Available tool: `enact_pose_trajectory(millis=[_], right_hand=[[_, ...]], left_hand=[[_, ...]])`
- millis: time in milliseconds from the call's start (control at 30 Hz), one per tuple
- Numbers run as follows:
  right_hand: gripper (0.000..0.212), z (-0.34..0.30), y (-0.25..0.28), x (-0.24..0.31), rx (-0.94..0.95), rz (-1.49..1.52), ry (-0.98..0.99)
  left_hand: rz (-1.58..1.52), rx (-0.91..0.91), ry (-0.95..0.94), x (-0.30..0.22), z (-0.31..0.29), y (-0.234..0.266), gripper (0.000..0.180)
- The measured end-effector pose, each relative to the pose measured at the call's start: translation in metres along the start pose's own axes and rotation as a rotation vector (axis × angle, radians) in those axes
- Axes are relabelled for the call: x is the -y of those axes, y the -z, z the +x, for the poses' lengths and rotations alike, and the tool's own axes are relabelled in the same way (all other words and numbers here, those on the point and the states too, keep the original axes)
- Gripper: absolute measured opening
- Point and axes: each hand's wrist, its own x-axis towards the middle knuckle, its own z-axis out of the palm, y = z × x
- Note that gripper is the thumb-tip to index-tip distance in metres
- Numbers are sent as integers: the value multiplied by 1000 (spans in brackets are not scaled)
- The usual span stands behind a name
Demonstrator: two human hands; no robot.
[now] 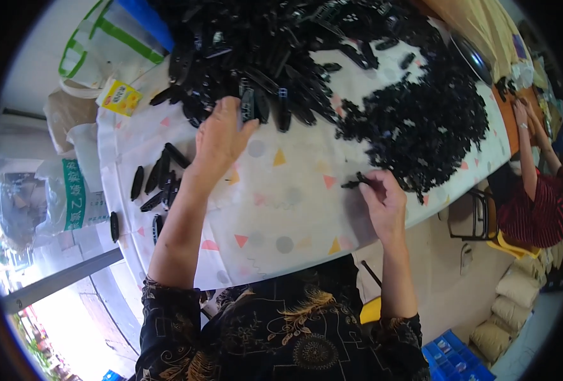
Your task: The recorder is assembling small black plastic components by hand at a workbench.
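My left hand (221,136) is at the near edge of a big heap of long black plastic pieces (275,57). Its thumb and fingers close around one long, glossy black plastic piece (248,105); the fingertips are partly hidden. A small dark plastic part (356,181) is pinched between the thumb and fingers of my right hand (386,200), just above the tablecloth. Close beside that hand spreads a pile of small black plastic parts (427,127). Several long black pieces (161,174) lie apart on the left of the table, beyond my left forearm.
A white tablecloth (281,219) with coloured shapes covers the table. A yellow packet (120,97) and a white-and-green bag (113,44) stand at the far left. Another person (532,203) sits at the right, hands over a brown table. Sacks (516,292) and a blue crate (456,359) are on the floor.
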Motion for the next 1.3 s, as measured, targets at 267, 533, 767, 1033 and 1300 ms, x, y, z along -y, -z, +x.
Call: enact_pose_trajectory(millis=[267, 533, 767, 1033, 1300], right_hand=[[17, -11, -5, -6, 49, 871, -324], [14, -33, -9, 2, 90, 978, -308], [11, -52, -18, 8, 176, 900, -269], [8, -65, -11, 20, 178, 658, -172], [14, -63, -3, 35, 146, 30, 382]], left_hand=[[-274, 73, 209, 27, 0, -34, 41], [-854, 246, 350, -14, -50, 0, 31], [-982, 399, 274, -69, -103, -11, 34], [-751, 393, 122, -102, -124, -7, 33], [-481, 278, -60, -112, -140, -16, 29]])
